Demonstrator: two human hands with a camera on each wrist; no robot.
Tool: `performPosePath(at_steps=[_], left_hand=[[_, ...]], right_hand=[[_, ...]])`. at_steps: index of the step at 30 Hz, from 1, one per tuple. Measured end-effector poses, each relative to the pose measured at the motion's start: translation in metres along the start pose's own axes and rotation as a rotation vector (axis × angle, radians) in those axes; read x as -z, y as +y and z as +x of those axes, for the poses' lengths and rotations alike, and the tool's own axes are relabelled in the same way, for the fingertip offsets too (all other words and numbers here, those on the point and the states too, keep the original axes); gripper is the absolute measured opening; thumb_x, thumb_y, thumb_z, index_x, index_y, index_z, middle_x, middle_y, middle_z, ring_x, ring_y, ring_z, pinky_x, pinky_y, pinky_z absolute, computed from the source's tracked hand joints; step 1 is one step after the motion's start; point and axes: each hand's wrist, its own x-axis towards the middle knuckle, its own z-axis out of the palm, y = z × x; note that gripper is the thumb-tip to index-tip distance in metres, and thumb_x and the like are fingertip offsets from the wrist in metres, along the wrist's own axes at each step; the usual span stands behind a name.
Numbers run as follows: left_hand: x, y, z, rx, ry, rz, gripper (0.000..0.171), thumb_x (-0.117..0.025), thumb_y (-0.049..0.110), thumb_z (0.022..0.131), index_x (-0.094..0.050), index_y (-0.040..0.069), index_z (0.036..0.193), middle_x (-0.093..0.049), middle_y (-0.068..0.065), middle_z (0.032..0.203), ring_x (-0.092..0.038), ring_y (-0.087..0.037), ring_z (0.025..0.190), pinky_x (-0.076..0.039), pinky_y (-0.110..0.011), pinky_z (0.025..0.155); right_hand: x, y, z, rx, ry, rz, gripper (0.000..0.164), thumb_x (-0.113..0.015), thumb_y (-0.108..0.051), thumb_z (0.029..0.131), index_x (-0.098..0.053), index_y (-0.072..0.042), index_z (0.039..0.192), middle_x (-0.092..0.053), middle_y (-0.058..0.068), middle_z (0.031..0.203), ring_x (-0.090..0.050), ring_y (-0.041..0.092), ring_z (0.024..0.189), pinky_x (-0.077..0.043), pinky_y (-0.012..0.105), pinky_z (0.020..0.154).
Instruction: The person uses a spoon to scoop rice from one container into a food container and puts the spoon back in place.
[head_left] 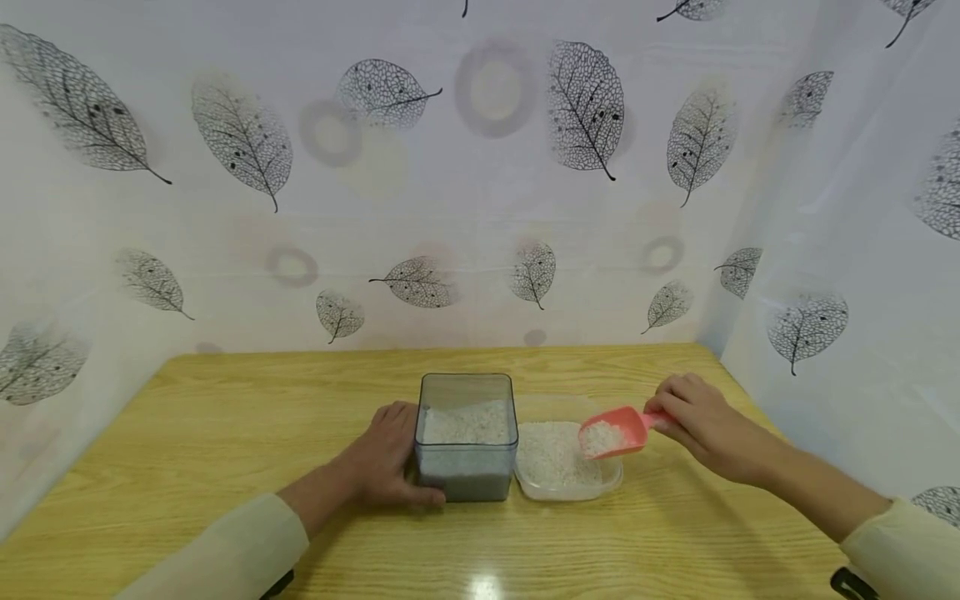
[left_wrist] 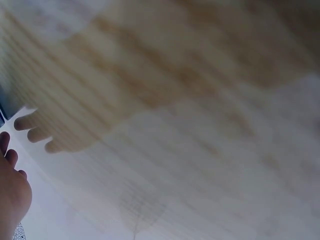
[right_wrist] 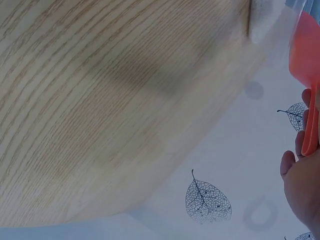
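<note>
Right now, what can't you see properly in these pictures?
Head view: the floor of the square grey see-through plastic bin, covered by white grains.
Head view: single grains, too small to count.
Left wrist view: part of the left hand, cut off by the left edge.
Right wrist view: part of the pink plastic scoop, cut off by the right edge.

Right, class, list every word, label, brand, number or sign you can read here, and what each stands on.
None: no text can be read in any view. The square container, clear tub and pink scoop show no legible lettering; the backdrop carries leaf prints, not writing.
</note>
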Motion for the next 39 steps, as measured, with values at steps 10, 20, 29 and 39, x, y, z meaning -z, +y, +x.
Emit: performPosePath(at_steps=[10, 20, 29, 39], left_hand=[[-0.001, -0.001, 0.000, -0.022, 0.029, 0.020, 0.114, -0.063, 0.085, 0.069, -0.037, 0.005, 0.146, -0.050, -0.009, 0.140, -0.042, -0.026, 0.129, -0.031, -0.052, 0.112], [0.000, 0.000, 0.001, -0.004, 0.010, 0.007, 0.117, -0.063, 0.086, 0.069, -0.035, 0.005, 0.148, -0.049, -0.009, 0.141, -0.041, -0.026, 0.130, -0.030, -0.051, 0.114], [0.001, 0.001, 0.000, -0.006, 0.014, 0.002, 0.115, -0.063, 0.086, 0.069, -0.036, 0.006, 0.147, -0.049, -0.009, 0.141, -0.042, -0.025, 0.130, -0.030, -0.051, 0.114], [0.002, 0.002, 0.000, -0.006, 0.013, -0.008, 0.115, -0.065, 0.084, 0.069, -0.036, 0.005, 0.147, -0.050, -0.008, 0.140, -0.042, -0.025, 0.130, -0.029, -0.051, 0.115]], right_hand=[[0.009, 0.006, -0.002, 0.058, 0.012, -0.043, 0.015, -0.069, -0.012, 0.091, -0.066, -0.020, 0.103, -0.051, -0.013, 0.099, -0.038, 0.006, 0.092, -0.027, 0.024, 0.081], [0.022, 0.006, 0.004, 0.135, 0.056, -0.131, 0.040, -0.035, -0.042, 0.107, -0.068, -0.020, 0.101, -0.051, -0.009, 0.097, -0.039, 0.012, 0.093, -0.027, 0.031, 0.079], [0.031, -0.005, 0.017, 0.203, 0.110, -0.243, 0.046, -0.032, -0.042, 0.109, -0.070, -0.017, 0.100, -0.053, 0.000, 0.096, -0.044, 0.021, 0.095, -0.024, 0.032, 0.076], [0.033, -0.021, 0.039, 0.174, 0.181, -0.263, 0.050, -0.032, -0.044, 0.108, -0.069, -0.012, 0.101, -0.052, 0.005, 0.095, -0.044, 0.025, 0.089, -0.028, 0.037, 0.073]])
